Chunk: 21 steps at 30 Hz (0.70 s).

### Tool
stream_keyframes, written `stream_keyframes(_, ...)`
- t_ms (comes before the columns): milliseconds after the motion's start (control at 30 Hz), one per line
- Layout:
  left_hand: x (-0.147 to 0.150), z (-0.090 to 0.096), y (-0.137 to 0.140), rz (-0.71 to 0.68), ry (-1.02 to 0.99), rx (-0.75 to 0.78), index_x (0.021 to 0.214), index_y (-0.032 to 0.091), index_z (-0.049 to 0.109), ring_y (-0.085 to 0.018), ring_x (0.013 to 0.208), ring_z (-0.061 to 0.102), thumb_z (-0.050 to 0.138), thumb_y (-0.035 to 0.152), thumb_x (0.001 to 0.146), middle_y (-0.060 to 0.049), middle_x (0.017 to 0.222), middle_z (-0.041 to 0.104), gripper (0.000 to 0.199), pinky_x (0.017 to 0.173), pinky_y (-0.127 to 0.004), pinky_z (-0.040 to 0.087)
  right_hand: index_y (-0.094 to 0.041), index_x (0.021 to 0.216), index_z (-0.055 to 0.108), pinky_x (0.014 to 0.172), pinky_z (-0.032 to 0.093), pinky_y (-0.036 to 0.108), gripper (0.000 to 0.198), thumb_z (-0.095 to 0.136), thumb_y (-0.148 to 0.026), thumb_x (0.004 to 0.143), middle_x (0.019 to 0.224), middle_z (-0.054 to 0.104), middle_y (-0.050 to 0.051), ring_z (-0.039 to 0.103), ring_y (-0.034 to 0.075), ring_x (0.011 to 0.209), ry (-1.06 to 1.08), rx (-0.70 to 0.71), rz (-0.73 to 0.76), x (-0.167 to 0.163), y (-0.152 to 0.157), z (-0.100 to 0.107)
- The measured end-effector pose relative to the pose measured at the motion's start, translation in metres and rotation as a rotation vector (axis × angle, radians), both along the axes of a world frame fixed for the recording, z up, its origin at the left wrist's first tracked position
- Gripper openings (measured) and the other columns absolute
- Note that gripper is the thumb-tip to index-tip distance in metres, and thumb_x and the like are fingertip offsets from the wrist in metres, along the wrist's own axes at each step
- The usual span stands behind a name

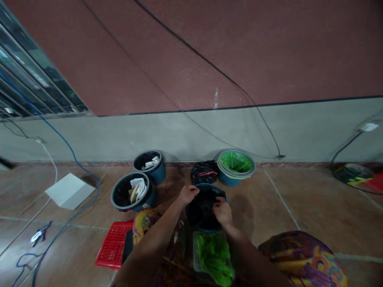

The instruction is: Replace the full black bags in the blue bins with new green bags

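A black trash bag (204,207) lines a blue bucket (206,185) between my arms, its open mouth facing up. At the left side of the rim, the fingers of my left hand (188,194) are pinched on the bag's edge. Curled over the right side, my right hand (223,211) grips the bag's edge too. Most of the bucket is hidden by the bag and my hands. Just below it, a clear plastic container (196,261) holds crumpled green plastic bags (213,255).
Behind the bucket sit a tied black bag (200,173) and a bin with a green liner (236,161). Two black-lined bins (131,207) (161,171) with paper waste stand left, near a red basket (112,243), a white box (70,191) and a blue cable (72,151).
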<state>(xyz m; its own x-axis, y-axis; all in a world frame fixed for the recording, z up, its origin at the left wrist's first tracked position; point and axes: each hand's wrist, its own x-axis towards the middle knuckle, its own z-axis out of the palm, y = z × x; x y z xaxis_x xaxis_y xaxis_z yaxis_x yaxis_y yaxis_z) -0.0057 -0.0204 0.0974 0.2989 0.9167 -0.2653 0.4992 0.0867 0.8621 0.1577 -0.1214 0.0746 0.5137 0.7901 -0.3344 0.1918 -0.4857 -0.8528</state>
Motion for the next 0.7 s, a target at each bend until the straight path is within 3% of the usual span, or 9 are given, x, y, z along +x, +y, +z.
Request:
stream_keyframes(133, 0.004, 0.016, 0.003, 0.015, -0.093, 0.059, 0.074, 0.015, 0.072, -0.011, 0.058, 0.055, 0.060, 0.032, 0.074, 0.000, 0.062, 0.064, 0.021, 0.060, -0.022, 0.043, -0.020, 0.091, 0.069, 0.073, 0.046, 0.029, 0.031, 0.054, -0.009, 0.066, 0.075, 0.069, 0.001, 0.064, 0.018, 0.074, -0.147, 0.158, 0.150, 0.009, 0.008, 0.032)
stream_keyframes(267, 0.001, 0.035, 0.006, 0.125, -0.256, 0.079, 0.071, 0.015, 0.070, -0.012, 0.062, 0.057, 0.062, 0.032, 0.072, -0.001, 0.065, 0.066, 0.019, 0.063, -0.023, 0.044, -0.019, 0.087, 0.069, 0.071, 0.047, 0.029, 0.026, 0.056, -0.016, 0.065, 0.075, 0.069, 0.001, 0.063, 0.017, 0.072, 0.041, 0.339, 0.047, 0.026, 0.014, 0.043)
stream_keyframes(400, -0.027, 0.049, 0.011, 0.412, -0.362, -0.089, 0.075, 0.015, 0.066, -0.014, 0.072, 0.063, 0.057, 0.030, 0.076, -0.006, 0.079, 0.071, 0.017, 0.067, -0.024, 0.048, -0.016, 0.080, 0.066, 0.051, 0.044, 0.025, 0.023, 0.062, -0.019, 0.058, 0.064, 0.064, 0.000, 0.056, 0.013, 0.053, 0.388, 0.335, -0.314, 0.064, 0.010, 0.030)
stream_keyframes(467, -0.047, 0.051, 0.013, 0.556, -0.360, -0.187, 0.080, 0.016, 0.063, -0.014, 0.074, 0.064, 0.050, 0.028, 0.083, -0.006, 0.084, 0.071, 0.018, 0.066, -0.023, 0.047, -0.017, 0.074, 0.063, 0.044, 0.041, 0.023, 0.019, 0.063, -0.016, 0.055, 0.058, 0.061, -0.002, 0.052, 0.011, 0.047, 0.438, 0.292, -0.485, 0.089, 0.002, 0.018)
stream_keyframes(600, -0.076, 0.049, 0.012, 0.746, -0.505, -0.350, 0.078, 0.018, 0.059, -0.011, 0.069, 0.063, 0.052, 0.021, 0.085, -0.003, 0.080, 0.069, 0.011, 0.067, -0.024, 0.046, -0.019, 0.076, 0.062, 0.045, 0.046, 0.022, 0.023, 0.061, -0.010, 0.055, 0.056, 0.060, -0.002, 0.054, 0.011, 0.046, 0.543, 0.208, -0.546, 0.125, -0.015, -0.007)
stream_keyframes(700, -0.073, 0.048, 0.008, 0.785, -0.599, -0.380, 0.070, 0.017, 0.055, -0.012, 0.062, 0.061, 0.054, 0.016, 0.083, -0.001, 0.068, 0.064, 0.013, 0.070, -0.027, 0.047, -0.021, 0.071, 0.058, 0.046, 0.049, 0.023, 0.016, 0.059, -0.014, 0.057, 0.053, 0.058, -0.003, 0.055, 0.012, 0.045, 0.463, 0.195, -0.559, 0.133, -0.018, -0.016)
